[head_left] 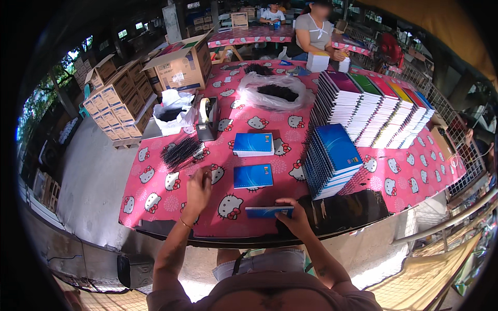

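Note:
My right hand grips a small blue notebook near the table's front edge, tilted up so that mostly its narrow edge shows. My left hand is raised at its left, fingers drawn together; whether a coil is in them I cannot make out. Just beyond that hand lies a loose pile of black binding coils. Ahead of the held notebook rests a blue-covered notebook, and past it a short stack of blue-covered pads. A tall stack of coil-bound blue notebooks stands to the right.
Bound notebooks in several colours fill the right side. A tape dispenser, a white plastic bag and a clear bag of black coils stand farther back. Cardboard boxes are at the left. Across the table, a person handles pads.

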Available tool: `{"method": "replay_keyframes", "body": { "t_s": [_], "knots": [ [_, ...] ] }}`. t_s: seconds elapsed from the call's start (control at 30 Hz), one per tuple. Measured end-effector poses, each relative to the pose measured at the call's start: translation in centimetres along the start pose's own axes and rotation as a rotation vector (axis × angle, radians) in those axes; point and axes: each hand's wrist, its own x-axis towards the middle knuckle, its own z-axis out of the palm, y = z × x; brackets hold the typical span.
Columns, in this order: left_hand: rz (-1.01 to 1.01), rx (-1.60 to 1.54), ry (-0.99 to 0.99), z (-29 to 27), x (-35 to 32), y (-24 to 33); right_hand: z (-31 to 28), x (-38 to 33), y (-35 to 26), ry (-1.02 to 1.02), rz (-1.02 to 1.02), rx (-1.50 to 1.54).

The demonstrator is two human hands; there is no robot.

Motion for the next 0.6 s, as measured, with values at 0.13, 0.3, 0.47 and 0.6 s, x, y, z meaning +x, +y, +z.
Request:
{"method": "replay_keyframes", "body": {
  "t_s": [0.13,0.3,0.47,0.6],
  "knots": [
    [0.138,-0.1,-0.286,1.5,-5.5,11.0,-0.4,0.7,1.1,-0.071,0.071,0.037],
    [-0.101,-0.271,-0.36,4.5,-8.3,13.4,-0.3,0.9,1.4,-0.152,0.068,0.031],
    [0.006,-0.138,-0.273,4.6,-7.8,12.2,-0.5,1.4,1.3,-0.15,-0.014,-0.038],
    [-0.075,-0.191,-0.105,1.5,-4.5,10.0,-0.5,1.0,1.1,-0.155,0.007,-0.121]
  ]
}}
